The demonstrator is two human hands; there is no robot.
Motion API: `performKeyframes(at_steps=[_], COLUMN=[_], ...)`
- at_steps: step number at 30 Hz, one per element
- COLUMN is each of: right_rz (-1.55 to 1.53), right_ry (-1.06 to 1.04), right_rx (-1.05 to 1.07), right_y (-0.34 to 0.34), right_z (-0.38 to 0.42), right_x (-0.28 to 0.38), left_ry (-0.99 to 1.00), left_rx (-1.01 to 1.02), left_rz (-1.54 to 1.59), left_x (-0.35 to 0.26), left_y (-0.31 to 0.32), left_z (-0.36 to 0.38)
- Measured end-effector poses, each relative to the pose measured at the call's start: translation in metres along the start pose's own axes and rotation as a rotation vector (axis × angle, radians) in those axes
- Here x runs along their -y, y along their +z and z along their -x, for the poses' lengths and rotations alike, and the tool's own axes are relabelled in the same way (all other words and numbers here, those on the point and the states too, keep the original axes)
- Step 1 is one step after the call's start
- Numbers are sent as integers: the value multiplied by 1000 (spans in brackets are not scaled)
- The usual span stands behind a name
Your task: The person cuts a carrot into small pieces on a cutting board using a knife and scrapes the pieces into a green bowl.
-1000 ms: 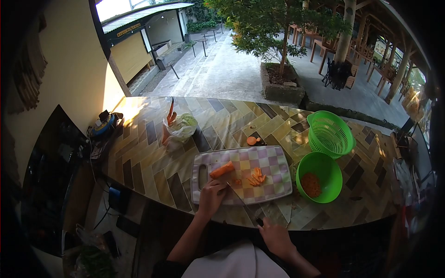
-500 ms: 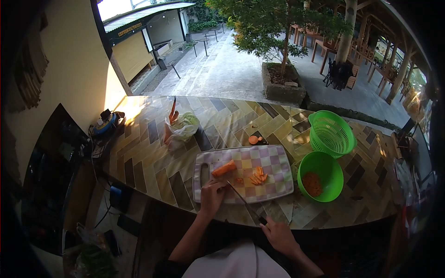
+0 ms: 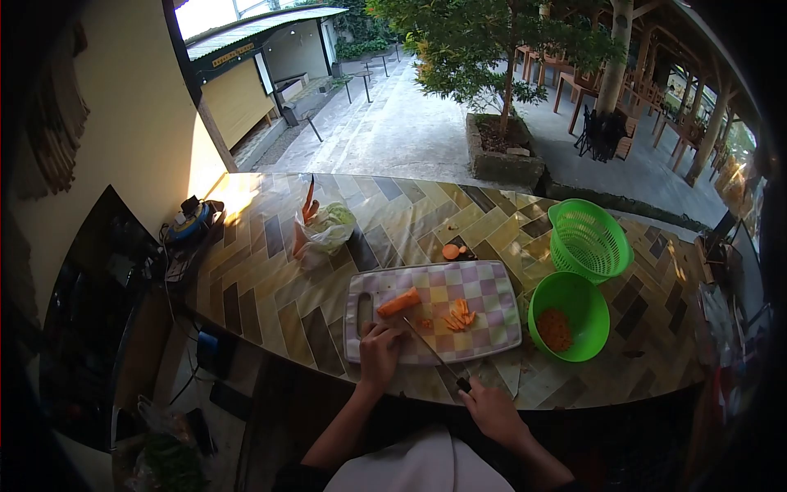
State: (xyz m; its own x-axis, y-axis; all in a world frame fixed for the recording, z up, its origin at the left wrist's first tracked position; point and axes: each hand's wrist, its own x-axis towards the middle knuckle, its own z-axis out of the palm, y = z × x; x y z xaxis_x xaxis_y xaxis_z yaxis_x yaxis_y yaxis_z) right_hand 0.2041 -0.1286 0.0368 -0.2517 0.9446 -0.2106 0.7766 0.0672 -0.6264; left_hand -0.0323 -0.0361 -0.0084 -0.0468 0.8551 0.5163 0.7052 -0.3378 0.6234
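My left hand (image 3: 379,353) rests at the lower left of the checkered cutting board (image 3: 492,283), its fingers curled together. Whatever is under those fingers is hidden. In my right hand (image 3: 490,407) is the handle of a knife (image 3: 431,351), below the board's front edge. Its blade slants up and left, with the tip close to my left fingers. A thick carrot piece (image 3: 398,302) lies just beyond that hand. Cut carrot sticks (image 3: 460,316) are piled mid-board, and small carrot bits (image 3: 425,324) sit between them and the carrot piece.
A green bowl (image 3: 593,310) holding chopped carrot (image 3: 553,330) stands right of the board, touching or near a green colander (image 3: 611,239). Carrot ends (image 3: 451,252) lie behind the board. A plastic bag (image 3: 328,230) with vegetables sits back left on the patterned table (image 3: 270,287).
The whole view has shifted very slightly. My left hand's fingers have moved a little, while the knife and carrot pieces keep nearly the same places on the board.
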Motion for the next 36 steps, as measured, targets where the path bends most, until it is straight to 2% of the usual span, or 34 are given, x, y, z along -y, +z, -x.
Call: performKeyframes(at_steps=[5,15,25,32,36], right_rz=[-87,-27,118,-160,-155], right_ry=[-22,-7,35,-11,-5], right_rx=[8,86,73,23,39], right_y=[-10,-17,-9,-23,-15], right_z=[11,10,2,7,11], right_x=[4,0,11,0,-4], left_ry=[-56,-64,36,14,13], left_rx=[-5,-14,-9,8,-21], left_rz=[42,39,31,37,28], left_x=[3,8,10,1,4], left_y=[-1,2,7,2,2], left_z=[-1,2,6,7,11])
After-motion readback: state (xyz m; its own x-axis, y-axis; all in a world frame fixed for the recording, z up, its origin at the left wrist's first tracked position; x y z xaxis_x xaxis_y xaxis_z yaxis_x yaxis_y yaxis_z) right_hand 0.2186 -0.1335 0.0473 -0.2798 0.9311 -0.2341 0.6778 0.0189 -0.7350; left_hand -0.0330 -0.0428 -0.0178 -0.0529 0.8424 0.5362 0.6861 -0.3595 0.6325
